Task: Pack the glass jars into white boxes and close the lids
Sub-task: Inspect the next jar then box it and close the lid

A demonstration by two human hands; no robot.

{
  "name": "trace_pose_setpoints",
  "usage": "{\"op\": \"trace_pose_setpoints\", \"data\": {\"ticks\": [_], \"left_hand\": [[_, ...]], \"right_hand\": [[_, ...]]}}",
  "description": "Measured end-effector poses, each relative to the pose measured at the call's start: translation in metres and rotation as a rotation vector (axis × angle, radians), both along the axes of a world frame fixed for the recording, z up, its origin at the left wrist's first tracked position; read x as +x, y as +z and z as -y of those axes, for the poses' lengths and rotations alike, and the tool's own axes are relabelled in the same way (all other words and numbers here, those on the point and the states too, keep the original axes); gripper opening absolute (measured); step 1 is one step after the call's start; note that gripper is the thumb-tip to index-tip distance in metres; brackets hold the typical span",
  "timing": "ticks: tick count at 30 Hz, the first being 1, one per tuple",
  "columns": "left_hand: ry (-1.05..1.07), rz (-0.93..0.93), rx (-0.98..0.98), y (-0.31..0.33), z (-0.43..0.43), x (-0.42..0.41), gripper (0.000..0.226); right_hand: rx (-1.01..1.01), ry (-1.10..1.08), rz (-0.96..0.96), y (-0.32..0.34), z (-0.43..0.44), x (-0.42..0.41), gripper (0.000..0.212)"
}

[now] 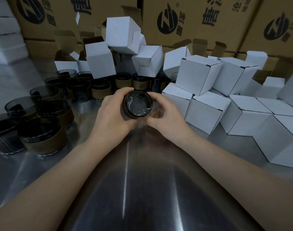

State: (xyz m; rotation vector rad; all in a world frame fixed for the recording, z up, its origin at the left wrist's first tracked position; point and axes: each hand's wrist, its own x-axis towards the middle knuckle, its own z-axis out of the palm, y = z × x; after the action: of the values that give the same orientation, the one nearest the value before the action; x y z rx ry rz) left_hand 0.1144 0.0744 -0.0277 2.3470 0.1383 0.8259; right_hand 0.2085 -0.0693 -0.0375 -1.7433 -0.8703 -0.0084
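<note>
while both hands meet above the shiny steel table (142,189), the glass jar (137,104) sits between them, tipped with its round end toward the camera. the left hand (112,117) curls round its side. the right hand (165,112) seems to pinch its lower edge with curled fingers, though blur hides the contact. left of the jar stand more banded jars (42,114). right of it lie closed white boxes (207,114). behind it are open white boxes (100,64) and a wall of printed brown cartons (192,35).
</note>
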Motion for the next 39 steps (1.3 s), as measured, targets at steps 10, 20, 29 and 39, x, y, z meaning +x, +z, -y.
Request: {"op": "trace_pose_setpoints", "data": {"ticks": [10,20,29,39], "left_hand": [[-0.032,0.021,-0.032,0.001,-0.001,-0.002,0.076],[-0.057,0.046,-0.071,-0.003,-0.004,0.002,0.079],[-0.123,0.095,-0.212,-0.005,-0.006,0.001,0.097],[-0.129,0.091,-0.118,0.002,-0.003,-0.002,0.072]], "right_hand": [[-0.018,0.003,0.073,0.001,0.002,-0.004,0.059],[0.017,0.027,0.056,0.000,0.000,-0.003,0.063],[0.033,0.184,-0.078,0.004,0.004,-0.003,0.061],[0.055,0.172,-0.275,0.010,0.009,-0.006,0.064]]}}
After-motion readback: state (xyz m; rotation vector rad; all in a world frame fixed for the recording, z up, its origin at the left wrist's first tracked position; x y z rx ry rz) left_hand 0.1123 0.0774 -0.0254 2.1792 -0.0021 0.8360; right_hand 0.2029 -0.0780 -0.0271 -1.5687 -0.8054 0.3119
